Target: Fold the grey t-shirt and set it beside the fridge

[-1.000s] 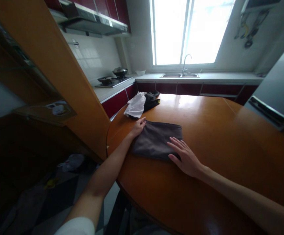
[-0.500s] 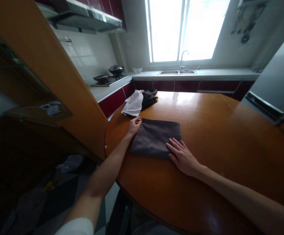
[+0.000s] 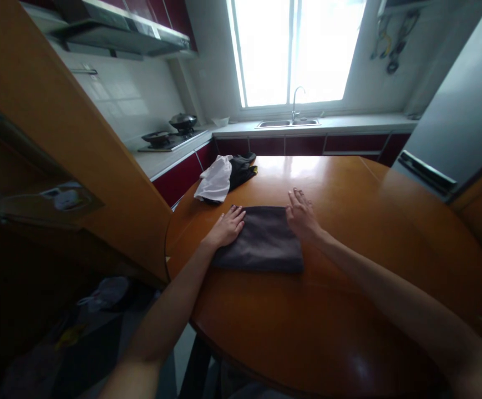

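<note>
A folded dark grey cloth (image 3: 261, 239) lies flat on the round orange-brown wooden table (image 3: 349, 266). My left hand (image 3: 225, 227) rests palm down on the cloth's far left corner, fingers stretched out. At the cloth's far right corner my right hand (image 3: 302, 213) lies flat with fingers spread, partly on the bare table. Neither hand grips anything.
A crumpled white cloth (image 3: 214, 183) and a black garment (image 3: 241, 168) lie at the table's far left edge. An orange cabinet panel (image 3: 78, 138) stands at left. Behind are a stove with pans (image 3: 170, 133), a sink with tap (image 3: 290, 119) and a grey fridge (image 3: 452, 122) at right.
My right hand moved from the cloth's near right edge to its far right corner. My left hand shifted slightly onto the cloth's left corner. The view swung a little to the right.
</note>
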The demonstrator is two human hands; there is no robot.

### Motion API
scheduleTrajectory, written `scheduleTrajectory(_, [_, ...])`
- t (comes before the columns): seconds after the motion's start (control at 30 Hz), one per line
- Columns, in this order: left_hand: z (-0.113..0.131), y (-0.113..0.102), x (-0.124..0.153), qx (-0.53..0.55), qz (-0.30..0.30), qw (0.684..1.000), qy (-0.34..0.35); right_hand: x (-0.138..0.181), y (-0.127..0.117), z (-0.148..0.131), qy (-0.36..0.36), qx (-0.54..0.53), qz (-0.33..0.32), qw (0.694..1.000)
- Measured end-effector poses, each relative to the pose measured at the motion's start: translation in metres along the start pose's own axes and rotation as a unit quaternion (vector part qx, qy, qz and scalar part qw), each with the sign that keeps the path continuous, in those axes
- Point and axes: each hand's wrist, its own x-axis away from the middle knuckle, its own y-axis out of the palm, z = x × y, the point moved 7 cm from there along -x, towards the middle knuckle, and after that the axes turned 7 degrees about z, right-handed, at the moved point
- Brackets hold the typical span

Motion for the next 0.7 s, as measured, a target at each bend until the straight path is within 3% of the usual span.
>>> scheduleTrajectory(0.1, [0.001,0.000,0.000,-0.019,-0.005,1.000,0.001,-0.009,0.021,-0.030,-0.051,0.026,-0.028,0.998])
scheduleTrajectory(0.2, [-0.002,0.001,0.000,-0.015,-0.007,1.000,0.004,-0.001,0.049,-0.062,-0.128,0.032,-0.045,0.990])
scheduleTrajectory(0.3, [-0.005,0.003,-0.002,-0.006,0.001,1.000,0.017,0.011,0.081,-0.078,-0.160,0.038,-0.089,0.982])
scheduleTrajectory(0.43, [-0.009,0.005,-0.003,-0.001,0.005,1.000,0.020,0.014,0.102,-0.076,-0.151,0.041,-0.134,0.978])
scheduleTrajectory(0.57, [-0.008,0.005,-0.004,0.000,-0.003,1.000,0.024,0.001,0.093,-0.065,-0.133,0.031,-0.103,0.985])
scheduleTrajectory(0.7, [-0.003,0.002,-0.005,-0.002,0.004,0.999,0.035,-0.007,0.094,-0.054,-0.120,0.041,-0.119,0.985])
